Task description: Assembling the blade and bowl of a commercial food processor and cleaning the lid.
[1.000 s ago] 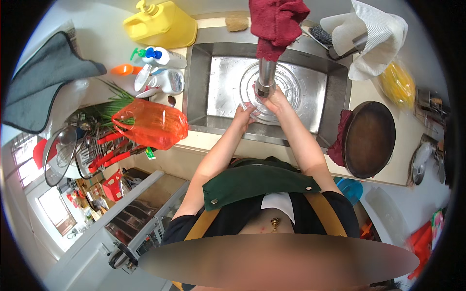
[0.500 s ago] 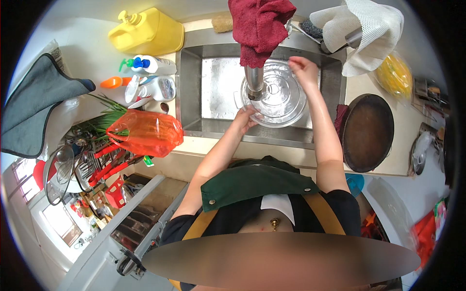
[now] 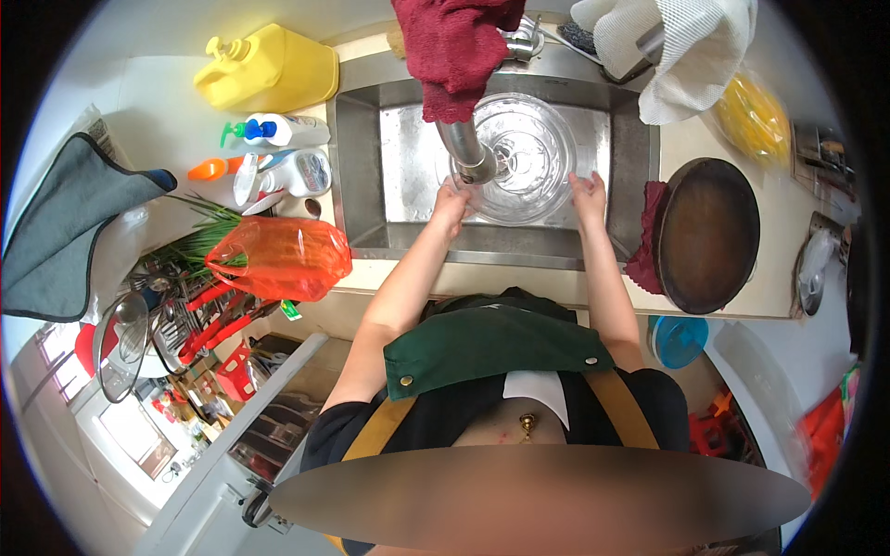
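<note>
A clear glass bowl (image 3: 527, 157) sits low in the steel sink (image 3: 371, 157), under the tap spout (image 3: 466, 156). My left hand (image 3: 451, 198) grips its near left rim. At the near right rim, my right hand (image 3: 588, 193) holds the bowl too. A dark red cloth (image 3: 456, 46) hangs over the tap just above the bowl.
A yellow jug (image 3: 269, 69) and spray bottles (image 3: 273, 153) stand left of the sink, with an orange bag of greens (image 3: 278, 259) nearer me. A dark round pan (image 3: 706, 233) lies on the right counter beside a red rag (image 3: 646, 243). A white mesh cloth (image 3: 686, 46) hangs at the back right.
The glass item has gone from close at the tap to a wide bowl held in the sink. My right hand dropped from its far rim to the near right rim.
</note>
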Demonstrator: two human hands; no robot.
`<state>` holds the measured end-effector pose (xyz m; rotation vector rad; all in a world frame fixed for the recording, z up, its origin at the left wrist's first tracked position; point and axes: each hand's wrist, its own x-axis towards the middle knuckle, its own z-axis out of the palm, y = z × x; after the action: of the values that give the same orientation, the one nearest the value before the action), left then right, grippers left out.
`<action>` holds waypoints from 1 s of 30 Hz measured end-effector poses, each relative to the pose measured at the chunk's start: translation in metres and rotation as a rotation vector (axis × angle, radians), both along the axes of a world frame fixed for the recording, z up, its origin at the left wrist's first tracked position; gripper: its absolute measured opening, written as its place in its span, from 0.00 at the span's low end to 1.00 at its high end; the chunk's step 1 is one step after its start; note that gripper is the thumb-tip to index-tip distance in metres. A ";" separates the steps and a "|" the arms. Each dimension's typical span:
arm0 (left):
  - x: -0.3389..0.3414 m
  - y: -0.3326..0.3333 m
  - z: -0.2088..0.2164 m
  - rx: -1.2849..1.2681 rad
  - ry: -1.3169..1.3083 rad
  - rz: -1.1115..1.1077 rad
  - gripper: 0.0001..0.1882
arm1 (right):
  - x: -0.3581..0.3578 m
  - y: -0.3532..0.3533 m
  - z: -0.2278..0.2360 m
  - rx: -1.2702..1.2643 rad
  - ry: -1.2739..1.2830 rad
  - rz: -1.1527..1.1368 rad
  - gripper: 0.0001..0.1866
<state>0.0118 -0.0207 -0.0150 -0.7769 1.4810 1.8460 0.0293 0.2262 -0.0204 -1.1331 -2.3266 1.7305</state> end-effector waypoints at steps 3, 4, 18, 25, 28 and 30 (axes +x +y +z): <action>-0.003 -0.011 0.002 -0.111 -0.008 -0.057 0.16 | 0.010 -0.017 -0.010 -0.385 -0.194 -0.156 0.39; -0.003 -0.015 0.003 -0.125 -0.010 -0.101 0.15 | 0.011 -0.023 -0.010 -0.414 -0.215 -0.135 0.39; 0.025 -0.033 0.025 -0.150 -0.122 0.078 0.09 | -0.001 -0.117 0.024 0.734 0.257 0.884 0.28; 0.034 -0.030 0.029 -0.076 -0.081 0.055 0.11 | 0.003 -0.085 0.042 0.590 0.357 1.070 0.27; 0.034 -0.019 0.028 -0.032 -0.062 0.091 0.12 | -0.009 -0.088 0.046 0.597 0.365 0.956 0.28; 0.031 -0.015 0.028 0.074 -0.025 0.127 0.10 | -0.015 -0.101 0.048 0.831 0.310 0.913 0.27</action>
<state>0.0427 -0.0353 0.0135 -0.8722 1.3674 1.9664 0.0140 0.1253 0.0274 0.3466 -3.0012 0.6671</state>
